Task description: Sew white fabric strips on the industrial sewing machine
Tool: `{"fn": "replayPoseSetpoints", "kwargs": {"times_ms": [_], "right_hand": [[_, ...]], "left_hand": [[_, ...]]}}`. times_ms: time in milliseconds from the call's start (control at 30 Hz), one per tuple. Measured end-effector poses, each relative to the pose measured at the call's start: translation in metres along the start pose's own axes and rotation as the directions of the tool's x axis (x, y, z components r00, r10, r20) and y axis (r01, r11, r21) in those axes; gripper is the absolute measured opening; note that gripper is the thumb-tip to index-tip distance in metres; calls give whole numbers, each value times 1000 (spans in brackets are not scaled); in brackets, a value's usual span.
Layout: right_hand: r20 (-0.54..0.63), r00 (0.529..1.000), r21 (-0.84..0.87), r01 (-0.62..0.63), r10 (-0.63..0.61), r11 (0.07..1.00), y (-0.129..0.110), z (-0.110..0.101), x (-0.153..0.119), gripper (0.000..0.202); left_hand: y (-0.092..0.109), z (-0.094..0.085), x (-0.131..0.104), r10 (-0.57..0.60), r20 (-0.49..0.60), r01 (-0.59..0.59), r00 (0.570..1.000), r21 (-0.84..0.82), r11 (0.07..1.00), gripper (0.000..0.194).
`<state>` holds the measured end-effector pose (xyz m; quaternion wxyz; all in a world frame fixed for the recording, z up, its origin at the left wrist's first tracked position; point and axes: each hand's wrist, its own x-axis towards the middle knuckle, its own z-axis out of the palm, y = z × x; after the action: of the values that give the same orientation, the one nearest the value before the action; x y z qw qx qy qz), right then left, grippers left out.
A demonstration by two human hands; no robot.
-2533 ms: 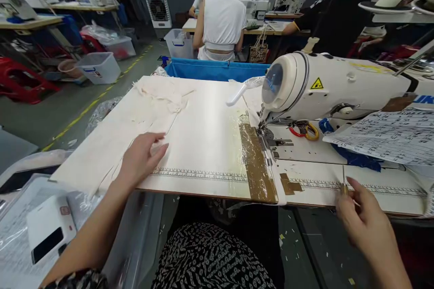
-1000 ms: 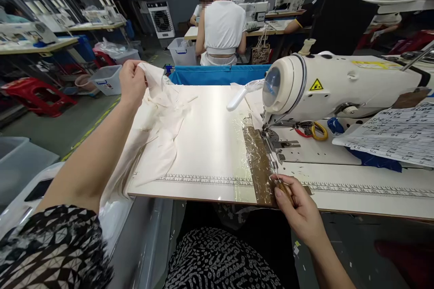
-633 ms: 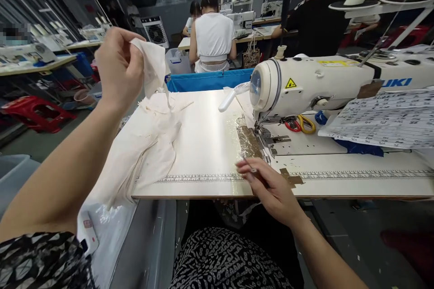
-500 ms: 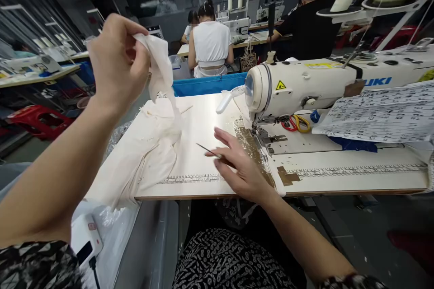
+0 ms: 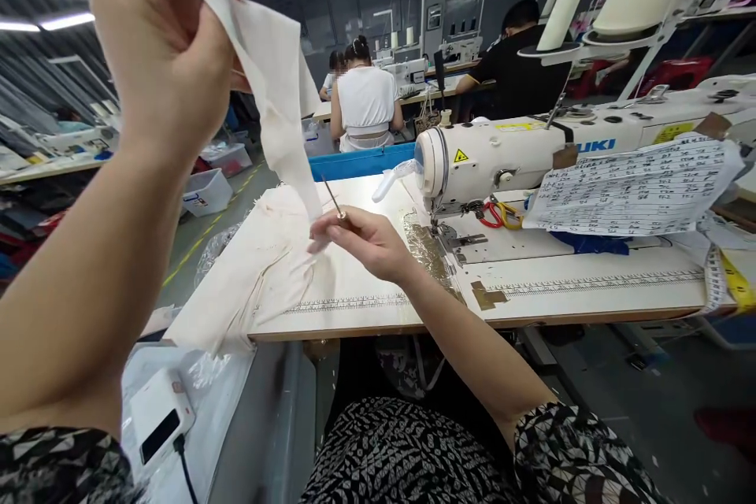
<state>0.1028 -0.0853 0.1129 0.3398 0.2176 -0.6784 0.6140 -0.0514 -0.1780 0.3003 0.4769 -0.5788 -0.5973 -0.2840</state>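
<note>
Where the left hand (image 5: 162, 47) pinches: the top of a pale cloth strip (image 5: 277, 94), hanging above the left side of the table (image 5: 366, 193).
Strip: likely light, soft and limp; best held by its ends or edges.
Right hand (image 5: 375, 244): closed round a slim, pointed, metallic-looking tool (image 5: 332, 197), fingertips at the strip's lower end; whether they grip it is unclear.
Cloth pile (image 5: 236, 287): thin, rumpled layers spilling past a near corner.
Table: smooth, flat, white, ruler-marked.
Sewing machine (image 5: 476, 157): glossy, rounded casing.

Bare left hand (image 5: 168, 47), bare right hand (image 5: 372, 246). 2 patterned sleeves (image 5: 582, 453), black and white in angular shapes, stop above bare forearms (image 5: 466, 340). Black top (image 5: 395, 453) scattered with small, pale geometric marks; dark cloth (image 5: 354, 370) below it.
</note>
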Motion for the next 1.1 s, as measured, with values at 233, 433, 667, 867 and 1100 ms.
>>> {"fn": "replayPoseSetpoints", "kwargs": {"times_ms": [233,433,667,867,1100], "right_hand": [[-10,984,-10,-176,176,984,-40,-4,-36,18],[-113,930,-102,-360,349,927,-88,-21,-90,22],[-184,685,-69,-724,705,686,-133,-30,-172,38],[-398,443,-39,-883,803,467,-137,-37,-205,48],[-388,461,-67,-878,798,474,-131,-51,-209,44]], "left_hand": [[-11,3,-14,-322,-107,282,941,-281,917,22],[2,2,-48,-313,-21,288,949,-336,897,23],[46,69,-163,-267,559,524,785,-368,768,23],[79,130,-200,-240,636,569,733,-381,729,17],[74,146,-190,-274,624,587,732,-373,718,22]]}}
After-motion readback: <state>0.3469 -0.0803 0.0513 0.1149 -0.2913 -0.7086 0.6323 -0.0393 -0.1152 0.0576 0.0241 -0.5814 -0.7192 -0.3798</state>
